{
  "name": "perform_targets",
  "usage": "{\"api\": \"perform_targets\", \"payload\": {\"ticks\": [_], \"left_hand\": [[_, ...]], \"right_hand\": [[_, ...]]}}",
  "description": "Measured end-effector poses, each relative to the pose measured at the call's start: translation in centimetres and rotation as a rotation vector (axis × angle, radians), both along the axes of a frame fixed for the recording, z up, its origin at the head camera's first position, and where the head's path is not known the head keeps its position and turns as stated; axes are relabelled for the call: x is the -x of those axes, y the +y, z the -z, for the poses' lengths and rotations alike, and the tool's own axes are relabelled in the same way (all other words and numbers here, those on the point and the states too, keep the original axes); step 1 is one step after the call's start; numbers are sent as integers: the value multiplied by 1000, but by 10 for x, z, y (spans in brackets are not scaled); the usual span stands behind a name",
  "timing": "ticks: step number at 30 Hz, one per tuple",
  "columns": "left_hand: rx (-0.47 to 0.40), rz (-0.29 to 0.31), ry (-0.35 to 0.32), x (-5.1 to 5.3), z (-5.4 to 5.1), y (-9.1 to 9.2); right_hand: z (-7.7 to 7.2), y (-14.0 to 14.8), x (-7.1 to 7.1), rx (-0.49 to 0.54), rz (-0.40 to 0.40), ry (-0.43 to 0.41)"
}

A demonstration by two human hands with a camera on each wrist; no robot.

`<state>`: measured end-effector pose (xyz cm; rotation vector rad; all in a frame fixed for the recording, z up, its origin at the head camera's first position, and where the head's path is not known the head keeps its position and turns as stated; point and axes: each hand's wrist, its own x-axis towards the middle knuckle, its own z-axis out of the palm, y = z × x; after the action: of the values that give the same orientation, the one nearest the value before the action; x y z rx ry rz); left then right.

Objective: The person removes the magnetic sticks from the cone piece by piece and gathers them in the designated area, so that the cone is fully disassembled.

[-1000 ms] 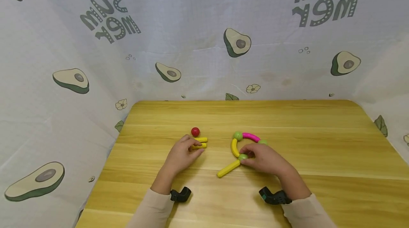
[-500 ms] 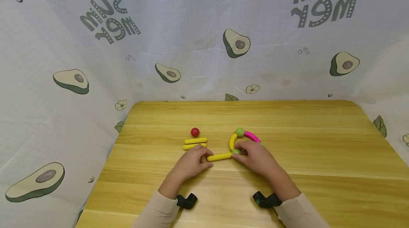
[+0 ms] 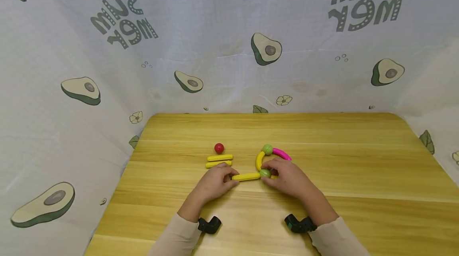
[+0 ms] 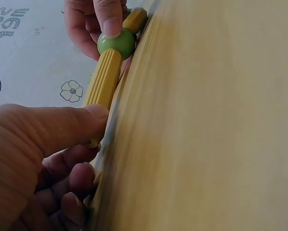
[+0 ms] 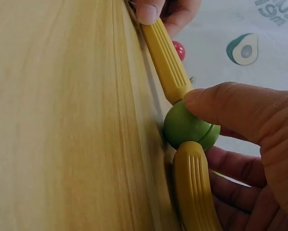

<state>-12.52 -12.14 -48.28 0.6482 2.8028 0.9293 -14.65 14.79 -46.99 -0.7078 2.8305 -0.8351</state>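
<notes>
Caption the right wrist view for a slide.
Right grip on green ball, left grip on straight yellow rod, curved yellow rod opposite.

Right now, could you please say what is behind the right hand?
Beyond the right hand, the head view shows a curved pink rod; whatever the hand covers is hidden.

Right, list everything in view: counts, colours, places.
Table: 1, wood-toned, under the pieces
Loose rods: 2, yellow, side by side, left of centre
Loose ball: 1, red, beyond those rods
Joining balls: 2, green, one nearer, one farther
Held rod: 1, yellow, touching the nearer joining ball
Curved rods: 2, yellow, one between joining balls, one partly hidden
Pink arc: 1, pink, beside the farther joining ball
Printed cloth: count unclear, whitish, behind and beside the table
Wrist devices: 2, black, one per wrist
Sleeves: 2, beige, on the forearms
Left hand: 1, pinching the held rod
Right hand: 1, pinching the nearer joining ball
</notes>
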Motion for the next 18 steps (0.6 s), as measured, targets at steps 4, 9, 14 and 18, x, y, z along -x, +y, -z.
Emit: {"api": "perform_targets", "payload": {"ticks": [4,9,14,18], "left_hand": [[-36,15,-37,2,-1,-3],[-63,34,-115,4,-6,-7],[-48,60,-149,5,-13,-13],[-46,51,-186,6,-20,-23]], "right_hand": [[-3,0,1,-3,-4,-24],[-5,-2,1,9,-6,-35],[-6,-2,1,11,-11,-40],[-9,1,2,7,37,-28]]}}
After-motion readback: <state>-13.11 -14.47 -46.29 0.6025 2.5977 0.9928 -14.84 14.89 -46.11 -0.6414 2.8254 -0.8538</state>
